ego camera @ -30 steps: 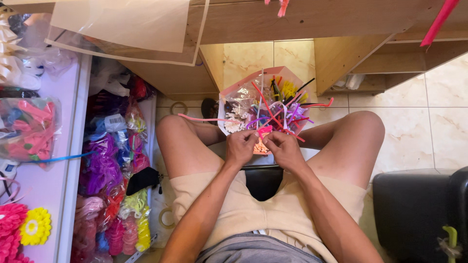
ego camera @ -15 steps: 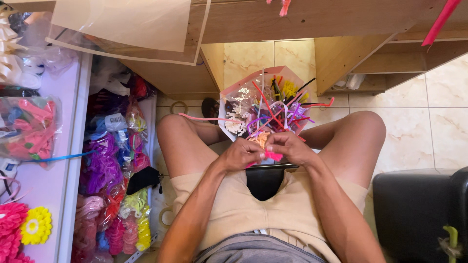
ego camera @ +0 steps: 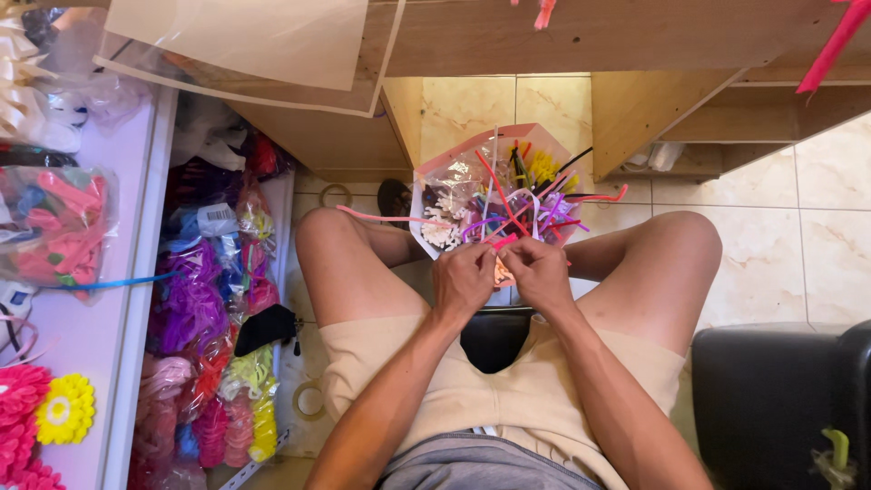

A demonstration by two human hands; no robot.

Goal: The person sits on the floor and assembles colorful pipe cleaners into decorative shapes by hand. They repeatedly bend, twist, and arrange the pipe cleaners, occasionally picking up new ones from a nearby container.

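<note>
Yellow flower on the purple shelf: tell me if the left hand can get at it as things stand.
Probably yes, but not at once. The left hand is busy with the right hand on a small pink piece between the knees. The yellow flower lies uncovered on the shelf at that side, nothing blocking.

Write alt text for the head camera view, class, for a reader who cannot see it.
A seated person's left hand and right hand meet over their lap, pinching a small pink and orange craft piece between the fingertips. Just beyond sits a pink tray of coloured pipe cleaners on the tiled floor. To the left, a shelf holds bagged colourful craft supplies.
</note>
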